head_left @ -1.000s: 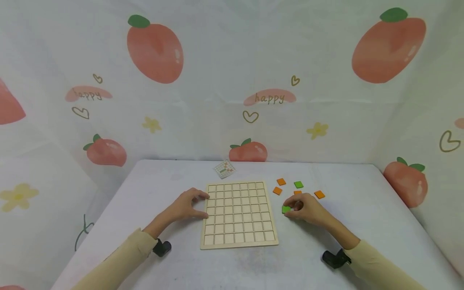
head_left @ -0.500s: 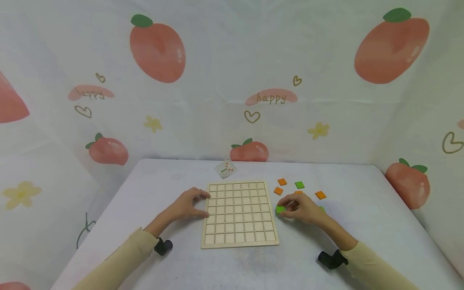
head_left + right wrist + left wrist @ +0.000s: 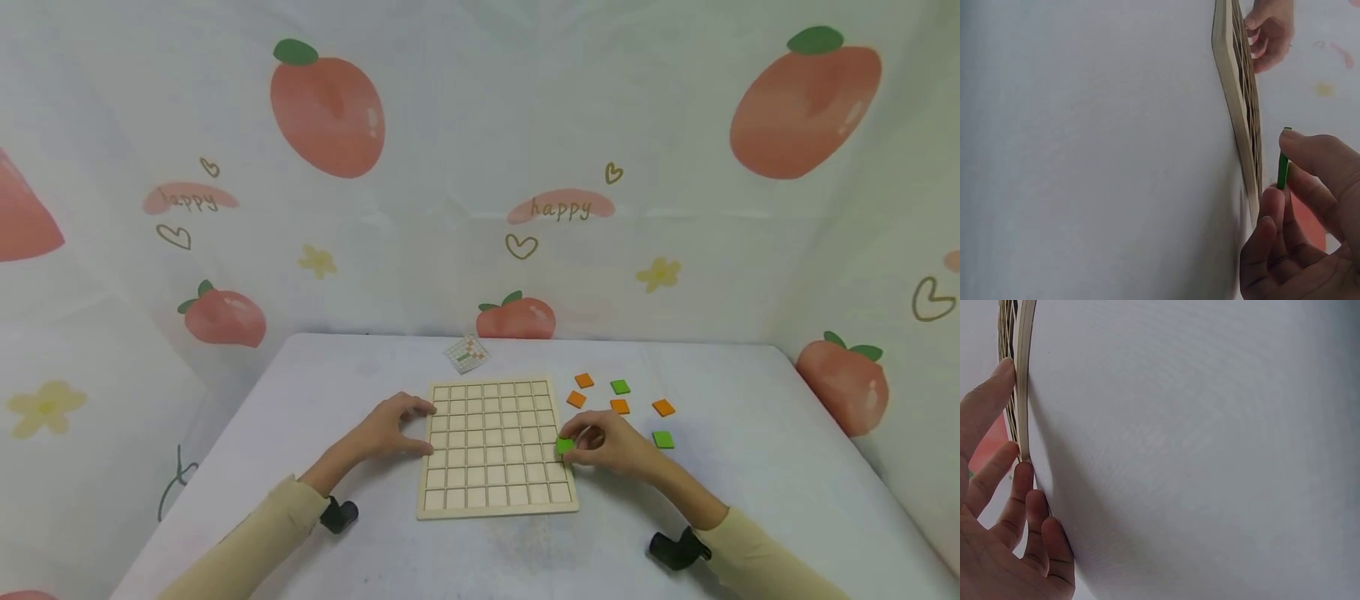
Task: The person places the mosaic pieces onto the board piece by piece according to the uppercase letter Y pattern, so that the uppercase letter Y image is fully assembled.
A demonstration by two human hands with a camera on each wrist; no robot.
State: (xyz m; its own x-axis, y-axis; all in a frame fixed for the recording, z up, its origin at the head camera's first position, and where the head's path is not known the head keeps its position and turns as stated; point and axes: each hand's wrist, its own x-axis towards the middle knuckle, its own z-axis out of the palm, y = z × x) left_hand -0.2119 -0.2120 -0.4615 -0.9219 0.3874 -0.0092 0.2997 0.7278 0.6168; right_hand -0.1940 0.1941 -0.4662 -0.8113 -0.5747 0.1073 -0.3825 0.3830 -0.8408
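A square wooden grid board (image 3: 487, 513) lies flat on the white table, its cells bare. My left hand (image 3: 390, 427) rests against the board's left edge, thumb and fingertips touching the rim; in the left wrist view the thumb and index finger meet that edge (image 3: 1023, 394). Between thumb and fingers my right hand (image 3: 611, 446) pinches a green square tile (image 3: 565, 447) over the board's right rim. Seen edge-on in the right wrist view, the tile (image 3: 1282, 169) is held just off the board (image 3: 1235, 106).
Right of the board lie several orange tiles (image 3: 663, 407) and two green tiles (image 3: 663, 439), one of them farther back. A small printed pattern card (image 3: 467, 354) sits behind the board. A fruit-printed cloth (image 3: 435, 167) hangs behind the table.
My right hand has carried the green tile leftward, from the table beside the board to its right rim. A green tile formerly covered by that hand now shows. The left hand stays put.
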